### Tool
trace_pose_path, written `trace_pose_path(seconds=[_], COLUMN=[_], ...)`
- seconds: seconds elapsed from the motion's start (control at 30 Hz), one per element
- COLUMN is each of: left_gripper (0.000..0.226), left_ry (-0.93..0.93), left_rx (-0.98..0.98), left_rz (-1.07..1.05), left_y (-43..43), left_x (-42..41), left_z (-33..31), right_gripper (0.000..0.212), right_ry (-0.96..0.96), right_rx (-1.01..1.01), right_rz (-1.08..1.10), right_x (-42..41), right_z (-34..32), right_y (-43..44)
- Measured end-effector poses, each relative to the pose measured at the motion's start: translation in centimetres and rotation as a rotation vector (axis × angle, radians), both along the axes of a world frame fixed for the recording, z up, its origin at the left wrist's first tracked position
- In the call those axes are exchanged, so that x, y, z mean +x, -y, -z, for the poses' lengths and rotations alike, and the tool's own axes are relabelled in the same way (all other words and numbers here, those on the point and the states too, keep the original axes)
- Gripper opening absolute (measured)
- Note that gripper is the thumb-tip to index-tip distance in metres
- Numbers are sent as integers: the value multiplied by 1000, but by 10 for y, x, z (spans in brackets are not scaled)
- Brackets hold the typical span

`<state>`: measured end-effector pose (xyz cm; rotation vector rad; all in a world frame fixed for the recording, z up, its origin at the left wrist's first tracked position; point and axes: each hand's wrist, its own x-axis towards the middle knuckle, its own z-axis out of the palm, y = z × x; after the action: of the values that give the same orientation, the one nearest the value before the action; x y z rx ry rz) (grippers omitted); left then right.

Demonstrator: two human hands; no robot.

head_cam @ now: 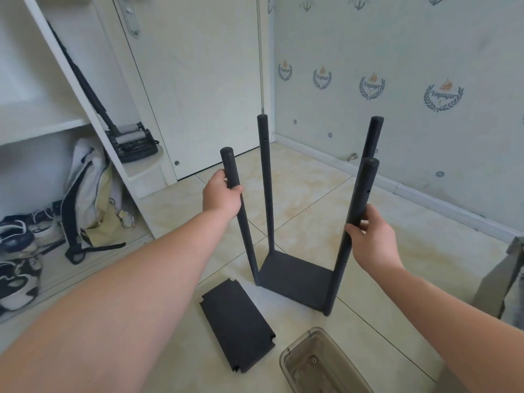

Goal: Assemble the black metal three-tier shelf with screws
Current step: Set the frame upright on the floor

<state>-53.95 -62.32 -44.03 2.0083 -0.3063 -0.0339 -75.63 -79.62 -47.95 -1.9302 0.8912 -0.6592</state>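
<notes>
A partly built black shelf stands on the tiled floor: one black shelf panel (pixel 295 279) at the bottom with several upright black poles rising from its corners. My left hand (pixel 221 197) grips the near left pole (pixel 238 199) close to its top. My right hand (pixel 371 236) holds the near right pole (pixel 354 222) about a third of the way down. The two far poles (pixel 266 180) stand free. A loose black shelf panel (pixel 236 327) lies flat on the floor to the left of the frame.
A clear plastic box (pixel 320 364) with a screw inside sits at the bottom edge. A white cabinet (pixel 93 120) with a backpack (pixel 85 199) and shoes (pixel 19 251) stands on the left. A white door (pixel 198 80) and a papered wall (pixel 397 95) lie behind.
</notes>
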Motion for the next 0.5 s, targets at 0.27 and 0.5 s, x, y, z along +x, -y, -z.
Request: trace_pose_path(seconds=[0.27, 0.5], left_gripper=[18, 27], left_ry=[111, 204], left_rx=[-108, -65], left_rz=[-109, -218], left_y=[-79, -190], left_x=[-37, -87], left_z=[-66, -115], right_gripper=[24, 27], right_ry=[108, 146], right_rx=[-87, -117], right_rz=[-122, -271], right_x=[-8, -8], right_z=[-71, -114], right_y=[-43, -128])
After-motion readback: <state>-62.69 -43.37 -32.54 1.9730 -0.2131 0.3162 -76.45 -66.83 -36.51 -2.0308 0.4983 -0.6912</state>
